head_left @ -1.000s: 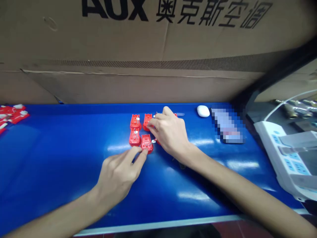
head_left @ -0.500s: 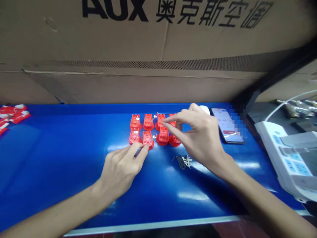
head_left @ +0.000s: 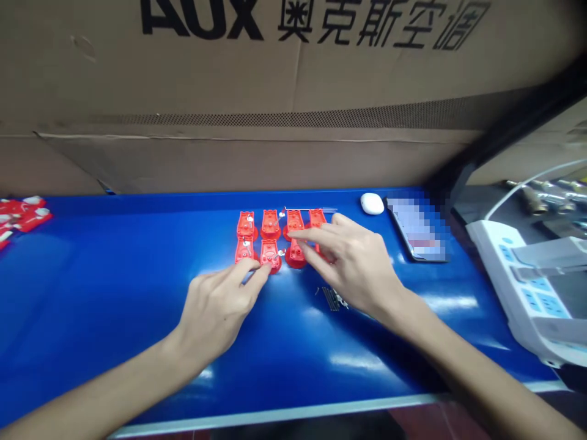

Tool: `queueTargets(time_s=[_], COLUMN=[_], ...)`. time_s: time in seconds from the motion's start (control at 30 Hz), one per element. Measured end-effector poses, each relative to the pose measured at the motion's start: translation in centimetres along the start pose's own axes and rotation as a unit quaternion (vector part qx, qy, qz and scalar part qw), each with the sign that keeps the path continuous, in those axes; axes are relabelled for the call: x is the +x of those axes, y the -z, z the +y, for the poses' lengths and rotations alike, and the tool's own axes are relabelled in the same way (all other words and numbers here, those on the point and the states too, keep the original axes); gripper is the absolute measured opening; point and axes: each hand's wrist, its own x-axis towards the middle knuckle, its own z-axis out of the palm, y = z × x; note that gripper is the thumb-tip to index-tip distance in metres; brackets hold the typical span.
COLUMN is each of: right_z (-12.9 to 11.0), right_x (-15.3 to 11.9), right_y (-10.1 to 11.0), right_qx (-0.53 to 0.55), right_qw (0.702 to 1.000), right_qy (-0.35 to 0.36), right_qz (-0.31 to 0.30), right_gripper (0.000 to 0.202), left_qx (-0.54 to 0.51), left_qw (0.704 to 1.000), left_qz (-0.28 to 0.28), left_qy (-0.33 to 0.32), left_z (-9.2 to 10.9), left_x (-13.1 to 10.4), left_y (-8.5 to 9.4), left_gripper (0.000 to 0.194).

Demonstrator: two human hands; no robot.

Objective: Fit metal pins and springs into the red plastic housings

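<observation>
Several red plastic parts stand in two rows on the blue table. My left hand (head_left: 224,305) touches the near edge of a front-row red part (head_left: 270,253) with its thumb and index finger, which are apart. My right hand (head_left: 355,260) hovers over the right end of the rows, thumb and fingers bent above a red part (head_left: 296,253); whether anything small is between them is hidden. Small metal pieces with white tags lie on some of the parts. A little pile of dark pins (head_left: 330,299) and silver bits lies below my right hand.
At the back right are a white rounded case (head_left: 372,203) and a phone (head_left: 419,229). A white power strip (head_left: 518,293) stands at the right edge. More red and white pieces (head_left: 25,214) lie far left. A large cardboard box (head_left: 229,79) rises behind the table.
My right hand has moved down and slightly left, lower over the red parts, uncovering the white case. My left hand stays at the same red part. The whole view has shifted slightly.
</observation>
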Motion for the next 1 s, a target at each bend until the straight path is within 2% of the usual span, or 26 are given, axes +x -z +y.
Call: queueTargets(time_s=[0.1, 0.23, 0.6, 1.0], right_z=[-0.2, -0.5, -1.0, -1.2], right_x=[1.8, 3.6, 4.5, 4.3], right_y=[-0.5, -1.0, -0.7, -0.6], right_qx=[-0.032, -0.061, -0.094, -0.066], right_qw=[0.997, 0.991, 0.983, 0.983], right_qy=[0.026, 0.043, 0.047, 0.056], right_qz=[-0.069, -0.110, -0.150, -0.159], right_gripper=[0.033, 0.033, 0.037, 0.035], left_qx=[-0.008, -0.010, -0.013, -0.016], left_qw=[1.000, 0.999, 1.000, 1.000], left_qz=[-0.015, -0.027, -0.020, -0.016], left_qy=[0.009, 0.013, 0.012, 0.015], left_z=[-0.2, -0.3, -0.2, -0.2], left_x=[0.1, 0.3, 0.1, -0.1], left_y=[0.2, 0.2, 0.0, -0.2], left_gripper=[0.032, 0.030, 0.031, 0.030])
